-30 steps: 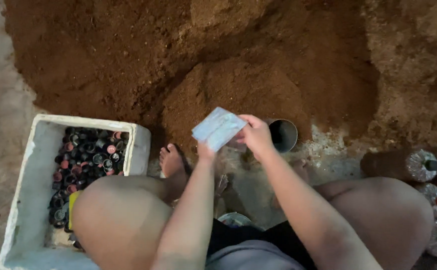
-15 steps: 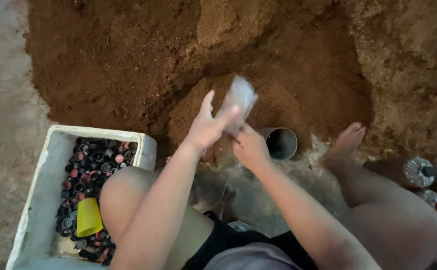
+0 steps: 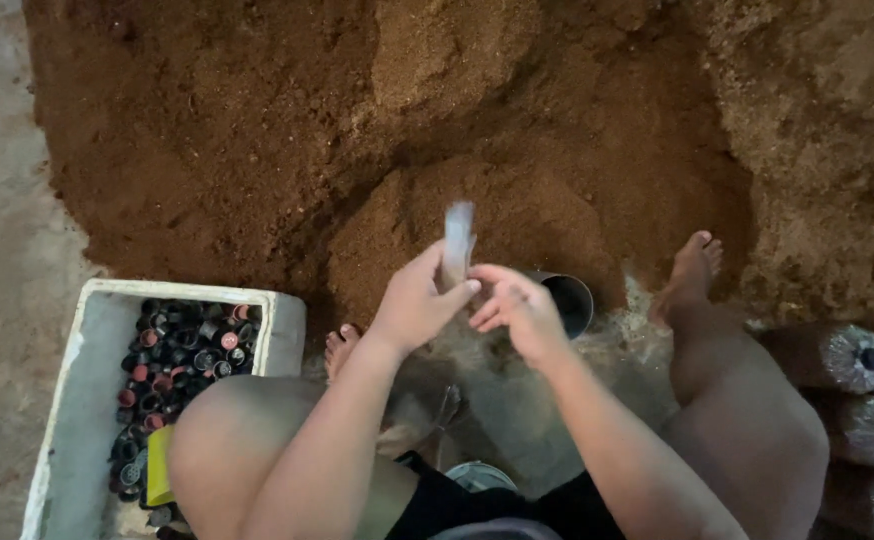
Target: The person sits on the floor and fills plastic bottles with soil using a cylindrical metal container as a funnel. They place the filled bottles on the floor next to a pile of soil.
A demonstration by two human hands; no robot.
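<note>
We see a small clear plastic bag [image 3: 458,240], blurred, held upright and edge-on just in front of the brown soil heap [image 3: 477,215]. Left hand [image 3: 419,305] has it: thumb and fingers pinched closed on the bag's lower end, wrist bent up, forearm rising from the lower left. Right hand [image 3: 519,312] sits just beside the bag, to its right, fingers loosely curled and partly spread; we can't tell whether they touch the bag. Right forearm comes in from the lower right, so both arms converge at the bag.

Just right of the bag, behind the right hand, a dark metal cylinder [image 3: 567,300] lies at the foot of the heap with its open mouth toward us. Bare feet either side: left foot [image 3: 340,349] below-left of the bag, right foot [image 3: 690,275] well to its right, toes against the soil. Knees bent and spread.

Far left of the bag, a white foam box [image 3: 77,400] holds many dark and red bottle caps [image 3: 172,365] and a yellow cup [image 3: 160,465]. Far right, filled plastic bags with capped necks [image 3: 852,358] lie stacked on the floor.
</note>
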